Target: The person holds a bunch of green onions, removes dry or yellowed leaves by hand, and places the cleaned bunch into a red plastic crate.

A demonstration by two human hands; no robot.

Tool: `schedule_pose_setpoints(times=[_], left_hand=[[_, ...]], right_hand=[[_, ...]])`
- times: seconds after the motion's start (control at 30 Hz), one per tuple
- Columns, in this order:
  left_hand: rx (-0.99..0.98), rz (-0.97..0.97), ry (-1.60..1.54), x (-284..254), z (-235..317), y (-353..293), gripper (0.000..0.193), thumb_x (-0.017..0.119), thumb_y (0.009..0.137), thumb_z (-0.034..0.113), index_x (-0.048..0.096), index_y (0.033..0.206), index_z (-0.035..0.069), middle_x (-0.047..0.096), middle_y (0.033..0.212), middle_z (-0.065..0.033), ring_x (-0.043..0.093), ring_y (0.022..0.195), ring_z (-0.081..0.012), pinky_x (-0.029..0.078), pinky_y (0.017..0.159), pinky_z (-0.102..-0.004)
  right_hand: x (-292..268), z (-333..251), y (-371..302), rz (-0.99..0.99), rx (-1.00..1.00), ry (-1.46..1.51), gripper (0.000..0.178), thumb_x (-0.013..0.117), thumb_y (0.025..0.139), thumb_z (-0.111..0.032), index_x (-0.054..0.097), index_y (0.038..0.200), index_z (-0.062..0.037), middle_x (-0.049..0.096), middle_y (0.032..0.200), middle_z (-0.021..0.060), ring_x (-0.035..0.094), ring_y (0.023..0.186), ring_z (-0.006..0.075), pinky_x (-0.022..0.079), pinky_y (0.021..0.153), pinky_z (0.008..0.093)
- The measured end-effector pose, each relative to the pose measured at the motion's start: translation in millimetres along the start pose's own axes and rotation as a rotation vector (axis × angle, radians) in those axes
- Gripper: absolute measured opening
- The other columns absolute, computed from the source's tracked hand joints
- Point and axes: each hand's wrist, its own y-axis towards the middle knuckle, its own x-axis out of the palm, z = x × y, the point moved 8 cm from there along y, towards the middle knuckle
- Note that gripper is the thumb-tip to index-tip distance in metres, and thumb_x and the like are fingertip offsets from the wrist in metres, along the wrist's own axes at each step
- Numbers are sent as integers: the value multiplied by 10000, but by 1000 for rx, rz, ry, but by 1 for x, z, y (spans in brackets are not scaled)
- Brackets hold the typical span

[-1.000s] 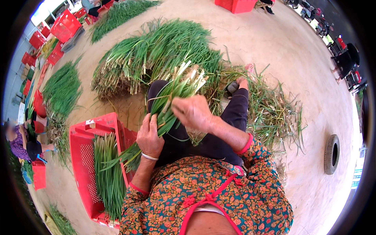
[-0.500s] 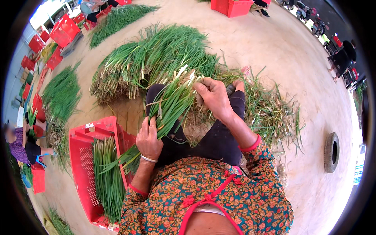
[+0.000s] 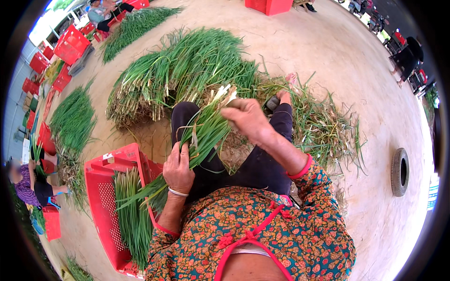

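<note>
Bunch of greens [image 3: 208, 131]: over lap [image 3: 248, 180]; axis lower-L to upper-R. L hand [image 3: 178, 169]: fingers wrapped round middle. R hand [image 3: 249, 119]: nearer pale ends [image 3: 224, 92], just below; fingers curled, can't tell if gripping. Red crate [image 3: 95, 187]: L side, under leaf tips [image 3: 129, 201].

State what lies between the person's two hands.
In the head view, green stalks, held by the left hand, lie between it and the right hand.

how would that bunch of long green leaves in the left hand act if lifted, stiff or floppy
The bunch is probably stiffer toward its pale stalk ends, which stick out fairly straight. The other end would likely flop, as its thin leaves fan loosely over the red crate. Strands might slip apart if the left hand loosened.
</note>
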Motion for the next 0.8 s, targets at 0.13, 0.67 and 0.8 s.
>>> schedule_pose_setpoints(times=[0.13,0.67,0.8], left_hand=[[5,-13,20,-2,-5,-4,442,548,720,37,580,1160,49,563,1185,-135,595,794,-266,454,628,-360],[5,-53,60,-3,-3,-5,434,552,740,65,568,1172,37,558,1181,-151,599,837,-282,469,671,-359],[-68,-42,1,-2,-11,-6,439,567,746,88,562,1181,35,558,1178,-152,605,880,-302,480,697,-369]], right_hand=[[-64,-19,-1,74,47,529,96,618,830,-98,575,753,-60,437,478,-32,334,351,54,226,325,214],[19,3,-12,55,-676,-1069,255,630,795,-315,567,771,-69,554,757,86,604,681,279,484,578,399],[52,0,-36,-300,-596,-561,118,634,796,-125,610,757,-17,606,683,93,623,633,221,485,552,319]])
